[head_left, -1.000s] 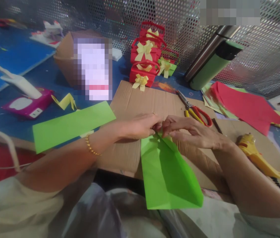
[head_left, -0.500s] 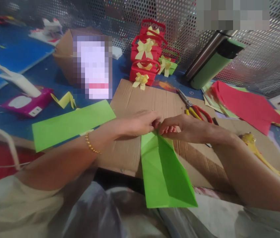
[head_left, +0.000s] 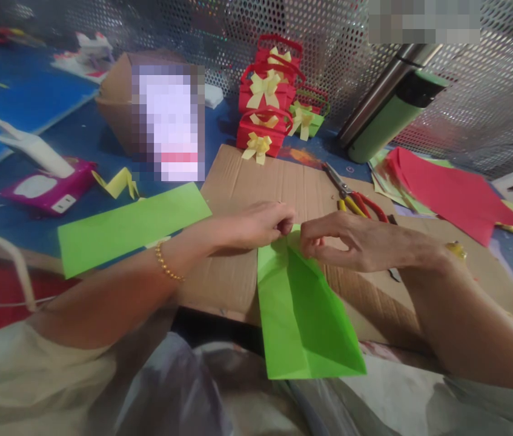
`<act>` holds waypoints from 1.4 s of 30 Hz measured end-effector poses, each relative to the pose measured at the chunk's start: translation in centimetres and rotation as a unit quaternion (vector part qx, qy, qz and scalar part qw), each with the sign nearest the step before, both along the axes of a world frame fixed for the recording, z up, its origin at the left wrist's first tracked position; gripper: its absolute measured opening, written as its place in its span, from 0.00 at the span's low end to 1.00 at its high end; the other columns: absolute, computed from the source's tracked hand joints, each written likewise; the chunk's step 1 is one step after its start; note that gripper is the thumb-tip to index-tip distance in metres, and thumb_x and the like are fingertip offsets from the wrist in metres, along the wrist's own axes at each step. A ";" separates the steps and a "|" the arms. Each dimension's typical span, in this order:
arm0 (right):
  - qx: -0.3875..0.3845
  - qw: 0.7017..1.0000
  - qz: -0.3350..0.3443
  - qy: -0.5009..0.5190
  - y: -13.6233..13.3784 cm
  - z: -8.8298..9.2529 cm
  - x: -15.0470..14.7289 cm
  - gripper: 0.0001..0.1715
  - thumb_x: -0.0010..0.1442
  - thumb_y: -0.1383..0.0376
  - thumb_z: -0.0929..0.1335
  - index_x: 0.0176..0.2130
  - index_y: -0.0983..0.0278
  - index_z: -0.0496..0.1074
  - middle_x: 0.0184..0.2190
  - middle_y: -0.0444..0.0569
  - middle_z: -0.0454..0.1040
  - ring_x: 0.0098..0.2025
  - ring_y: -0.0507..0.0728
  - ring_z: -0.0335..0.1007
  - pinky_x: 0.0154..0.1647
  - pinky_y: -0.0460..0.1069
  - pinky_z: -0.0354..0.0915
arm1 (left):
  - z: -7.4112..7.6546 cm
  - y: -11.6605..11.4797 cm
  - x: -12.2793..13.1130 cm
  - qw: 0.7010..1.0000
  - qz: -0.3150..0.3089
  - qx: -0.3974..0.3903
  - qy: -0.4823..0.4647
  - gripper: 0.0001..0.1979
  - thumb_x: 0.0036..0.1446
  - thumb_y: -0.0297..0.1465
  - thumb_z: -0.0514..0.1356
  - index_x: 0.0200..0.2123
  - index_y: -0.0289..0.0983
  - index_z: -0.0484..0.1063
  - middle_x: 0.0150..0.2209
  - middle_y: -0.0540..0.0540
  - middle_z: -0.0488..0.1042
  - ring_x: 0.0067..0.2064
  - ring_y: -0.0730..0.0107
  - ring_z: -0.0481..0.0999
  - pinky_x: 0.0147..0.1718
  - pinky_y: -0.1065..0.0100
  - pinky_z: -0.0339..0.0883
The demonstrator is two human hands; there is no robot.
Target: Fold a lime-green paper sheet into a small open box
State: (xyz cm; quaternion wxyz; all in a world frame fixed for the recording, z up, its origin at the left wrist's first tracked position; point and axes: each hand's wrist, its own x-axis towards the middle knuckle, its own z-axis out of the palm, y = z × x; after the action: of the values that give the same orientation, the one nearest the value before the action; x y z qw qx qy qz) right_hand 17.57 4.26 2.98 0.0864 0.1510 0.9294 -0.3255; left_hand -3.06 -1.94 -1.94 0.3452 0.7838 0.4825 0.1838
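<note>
A folded sheet of green paper (head_left: 304, 315) lies on the cardboard in front of me, its near end reaching over the edge towards my lap. My left hand (head_left: 268, 224) is closed at the paper's far end, pressing or pinching it there. On the far right edge of the same sheet, my right hand (head_left: 335, 241) has its thumb and fingers curled together in a pinch. The fold between the two panels runs lengthwise, and the right panel stands up a little. Another green paper strip (head_left: 133, 227) rests beyond my left forearm.
Beneath the work is a cardboard sheet (head_left: 238, 181). Scissors (head_left: 351, 194) lie to the right, near red paper (head_left: 447, 188). Red paper baskets (head_left: 260, 133) with yellow bows are stacked at the back, beside a green bottle (head_left: 387, 121). A purple packet (head_left: 51, 188) sits at left.
My right hand has shifted slightly right and towards me along the sheet's edge, away from my left hand. My left hand has stayed at the far end.
</note>
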 end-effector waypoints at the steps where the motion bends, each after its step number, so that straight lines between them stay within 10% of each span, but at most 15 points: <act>1: 0.010 1.000 -0.013 -0.007 0.0 -0.1 -0.2 0.14 0.65 0.59 0.65 0.35 0.63 0.77 0.30 0.48 0.78 0.30 0.54 0.71 0.33 0.48 0.63 | 0.1 0.0 0.0 1.000 0.000 0.000 0.001 0.09 0.52 0.20 0.53 0.33 0.37 0.67 0.33 0.50 0.69 0.36 0.69 0.66 0.35 0.67 0.59; 15: 0.074 0.991 -0.049 -0.101 0.0 -0.3 -2.7 0.09 0.57 0.66 0.66 0.26 0.64 0.73 0.19 0.40 0.64 0.22 0.48 0.55 0.26 0.47 0.51 | 0.3 0.0 0.1 1.000 0.000 -0.008 0.012 0.12 0.50 0.18 0.54 0.36 0.36 0.69 0.35 0.49 0.72 0.39 0.67 0.69 0.38 0.66 0.61; 28: 0.132 0.991 -0.033 0.003 -0.6 -1.8 -2.1 0.07 0.59 0.68 0.69 0.36 0.60 0.79 0.31 0.45 0.80 0.30 0.52 0.72 0.30 0.46 0.57 | 0.3 -0.3 0.3 0.998 0.050 -0.023 -0.039 0.10 0.52 0.19 0.55 0.36 0.38 0.65 0.39 0.46 0.74 0.42 0.66 0.72 0.40 0.65 0.65; 42: 0.167 0.986 -0.010 0.015 -0.6 -2.3 -2.0 0.09 0.62 0.67 0.67 0.36 0.60 0.78 0.28 0.45 0.78 0.27 0.51 0.70 0.28 0.46 0.53 | 2.4 -1.3 -1.8 0.982 -0.010 -0.051 0.181 0.06 0.49 0.29 0.64 0.32 0.39 0.70 0.36 0.48 0.72 0.41 0.63 0.70 0.42 0.64 0.62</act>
State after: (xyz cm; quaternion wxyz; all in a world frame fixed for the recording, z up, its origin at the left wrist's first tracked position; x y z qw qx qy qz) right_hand 15.53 3.70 0.65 0.0432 0.1678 0.9704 -0.1685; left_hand -4.84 -3.27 0.49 0.2937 0.7902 0.5378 0.0103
